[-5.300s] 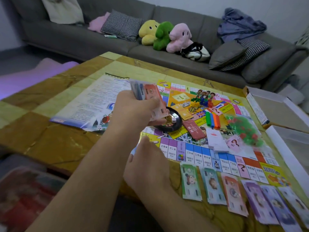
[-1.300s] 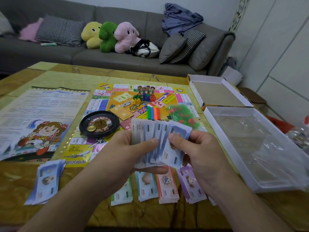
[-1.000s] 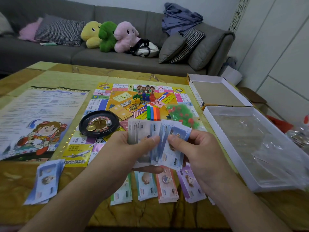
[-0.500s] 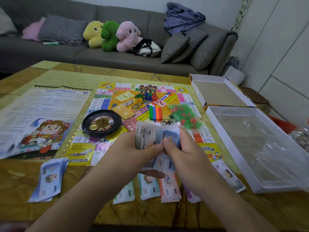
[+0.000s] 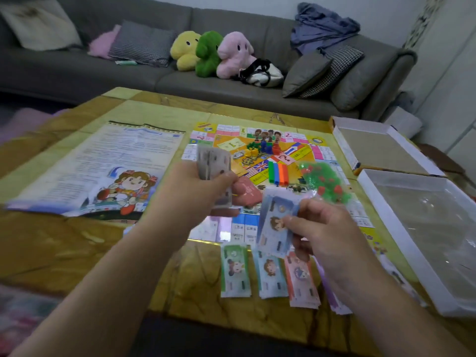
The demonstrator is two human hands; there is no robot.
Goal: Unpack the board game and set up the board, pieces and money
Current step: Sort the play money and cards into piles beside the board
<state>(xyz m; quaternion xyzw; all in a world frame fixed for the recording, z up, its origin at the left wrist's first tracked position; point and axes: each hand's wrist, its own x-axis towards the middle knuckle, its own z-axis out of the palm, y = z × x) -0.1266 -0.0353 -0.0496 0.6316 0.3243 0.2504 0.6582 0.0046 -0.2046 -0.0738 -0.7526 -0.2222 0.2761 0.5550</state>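
Blue cartoon-faced banknotes [image 5: 277,228] in right hand [image 5: 324,233], slightly blurred

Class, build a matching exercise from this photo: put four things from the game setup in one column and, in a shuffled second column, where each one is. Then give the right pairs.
Things
1. blue banknotes
2. stack of mixed notes
3. green banknote pile
4. instruction sheet

Places
A. flat on the table, left of the game board
B. held in the left hand
C. on the table edge nearest the camera, leftmost of the sorted piles
D. pinched in the right hand

Pairs: 1-D, 2-B, 3-C, 4-A
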